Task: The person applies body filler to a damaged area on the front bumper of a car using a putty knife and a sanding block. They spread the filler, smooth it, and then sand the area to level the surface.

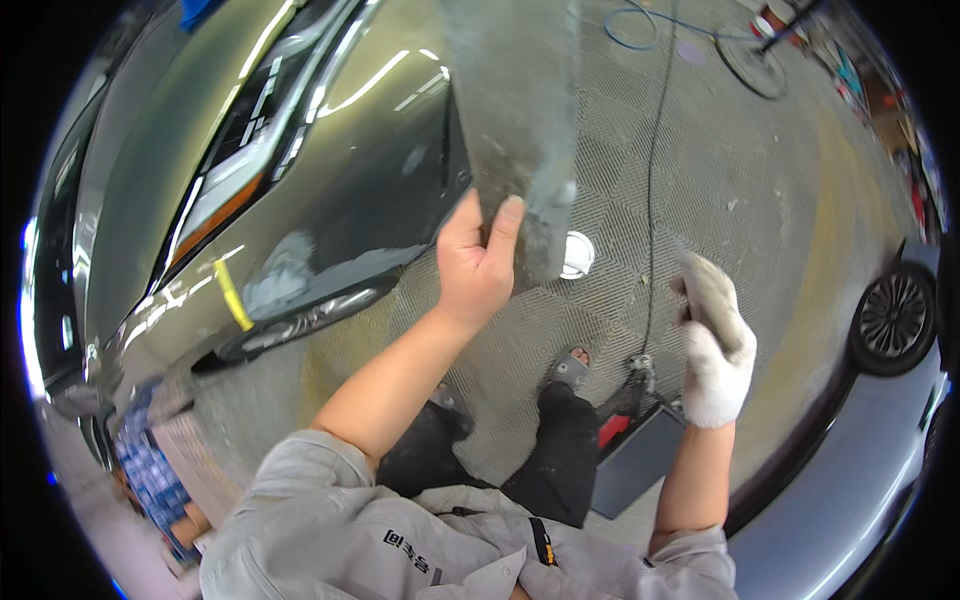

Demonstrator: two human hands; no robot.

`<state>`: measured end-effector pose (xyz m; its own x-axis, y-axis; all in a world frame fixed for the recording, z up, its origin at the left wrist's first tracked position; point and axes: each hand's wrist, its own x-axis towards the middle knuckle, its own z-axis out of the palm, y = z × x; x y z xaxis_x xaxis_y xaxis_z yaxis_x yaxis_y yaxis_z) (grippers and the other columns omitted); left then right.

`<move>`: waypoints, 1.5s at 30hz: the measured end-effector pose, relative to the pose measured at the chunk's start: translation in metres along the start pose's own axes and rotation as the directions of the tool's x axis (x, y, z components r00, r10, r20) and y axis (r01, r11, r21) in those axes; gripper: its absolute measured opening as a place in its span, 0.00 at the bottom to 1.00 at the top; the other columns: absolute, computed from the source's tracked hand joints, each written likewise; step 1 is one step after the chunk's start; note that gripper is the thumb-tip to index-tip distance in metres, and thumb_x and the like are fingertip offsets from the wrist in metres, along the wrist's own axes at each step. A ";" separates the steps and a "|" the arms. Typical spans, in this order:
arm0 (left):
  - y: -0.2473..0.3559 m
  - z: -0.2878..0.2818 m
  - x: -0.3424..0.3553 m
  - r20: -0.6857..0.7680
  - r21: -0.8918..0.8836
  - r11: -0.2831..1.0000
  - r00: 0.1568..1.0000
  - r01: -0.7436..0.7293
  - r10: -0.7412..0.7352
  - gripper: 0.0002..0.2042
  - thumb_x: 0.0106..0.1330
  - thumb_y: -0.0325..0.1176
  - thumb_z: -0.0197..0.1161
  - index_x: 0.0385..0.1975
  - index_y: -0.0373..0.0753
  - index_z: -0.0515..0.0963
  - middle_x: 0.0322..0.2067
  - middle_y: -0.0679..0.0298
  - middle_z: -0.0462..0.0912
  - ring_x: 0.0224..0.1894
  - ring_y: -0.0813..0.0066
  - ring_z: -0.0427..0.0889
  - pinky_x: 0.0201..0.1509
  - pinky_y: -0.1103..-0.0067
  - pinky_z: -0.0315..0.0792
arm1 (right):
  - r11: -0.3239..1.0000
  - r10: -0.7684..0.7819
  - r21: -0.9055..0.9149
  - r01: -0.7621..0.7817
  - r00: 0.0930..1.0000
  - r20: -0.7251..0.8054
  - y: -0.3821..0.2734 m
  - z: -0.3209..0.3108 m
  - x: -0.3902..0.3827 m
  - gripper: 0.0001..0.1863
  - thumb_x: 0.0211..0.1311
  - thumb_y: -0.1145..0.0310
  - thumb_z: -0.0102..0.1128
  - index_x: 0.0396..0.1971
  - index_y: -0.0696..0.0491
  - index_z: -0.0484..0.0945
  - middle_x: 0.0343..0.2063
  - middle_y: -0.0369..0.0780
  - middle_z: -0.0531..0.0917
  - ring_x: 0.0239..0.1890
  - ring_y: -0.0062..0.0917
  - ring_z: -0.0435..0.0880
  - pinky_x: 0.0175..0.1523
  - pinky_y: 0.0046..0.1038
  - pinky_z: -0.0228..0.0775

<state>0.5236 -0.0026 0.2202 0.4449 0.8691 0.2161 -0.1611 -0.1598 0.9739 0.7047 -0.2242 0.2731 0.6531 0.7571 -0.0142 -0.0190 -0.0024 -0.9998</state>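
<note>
My bare left hand [478, 260] grips the lower part of a long, scuffed grey flat panel [515, 110], held upright in the picture just right of the glossy olive-and-dark car [380, 150]. My right hand [712, 340], in a soiled white glove, is off to the right of the panel with its fingers curled; whether they hold anything is hidden. The car has a dull grey patch [280, 280] low on its body and a strip of yellow tape [230, 292]. A round white object [578, 255] lies on the floor behind the panel's lower end.
A silver car body [865, 480] with a wheel [890, 320] beside it is at right. A dark case [630, 470] lies near my feet. A cable [651, 150] and blue hose [630, 42] run over the textured floor. Stacked boxes [150, 470] sit lower left.
</note>
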 end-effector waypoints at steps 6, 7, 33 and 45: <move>0.084 0.010 -0.040 0.078 0.034 0.831 0.827 0.556 -0.557 0.14 0.88 0.35 0.63 0.62 0.32 0.83 0.50 0.67 0.90 0.51 0.82 0.84 0.59 0.77 0.78 | 0.635 0.415 0.663 -0.398 0.899 0.142 -0.060 -0.050 0.006 0.51 0.59 0.59 0.81 0.79 0.67 0.69 0.71 0.55 0.81 0.66 0.47 0.87 0.62 0.44 0.84; 0.092 0.010 -0.049 0.017 -0.051 0.832 0.833 0.553 -0.553 0.14 0.88 0.35 0.63 0.63 0.32 0.83 0.52 0.66 0.90 0.52 0.81 0.84 0.60 0.77 0.78 | 0.628 0.453 0.646 -0.434 0.879 0.150 -0.067 -0.049 0.011 0.52 0.59 0.59 0.81 0.79 0.67 0.69 0.72 0.55 0.81 0.66 0.48 0.87 0.62 0.44 0.84; 0.119 0.056 0.008 -0.822 -0.183 0.941 0.481 0.285 -0.305 0.15 0.88 0.30 0.58 0.65 0.29 0.80 0.61 0.59 0.88 0.62 0.73 0.84 0.71 0.71 0.74 | 0.499 -0.274 -0.290 0.817 0.466 0.841 0.002 0.165 0.408 0.37 0.51 0.71 0.74 0.68 0.49 0.85 0.68 0.47 0.81 0.64 0.52 0.82 0.69 0.50 0.80; 0.069 0.127 0.006 -0.873 -0.062 0.978 0.464 0.197 -0.149 0.21 0.87 0.29 0.54 0.75 0.30 0.73 0.67 0.52 0.84 0.67 0.61 0.85 0.75 0.64 0.76 | 0.468 -0.489 -0.105 0.878 0.356 0.797 0.071 0.189 0.435 0.35 0.51 0.74 0.75 0.64 0.46 0.89 0.68 0.48 0.82 0.64 0.49 0.83 0.68 0.51 0.79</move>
<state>0.6265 -0.0682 0.2975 -0.5385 0.8360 -0.1051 -0.1245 0.0445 0.9912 0.8444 0.2289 0.1983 -0.3614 0.7909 0.4938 0.6436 0.5948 -0.4816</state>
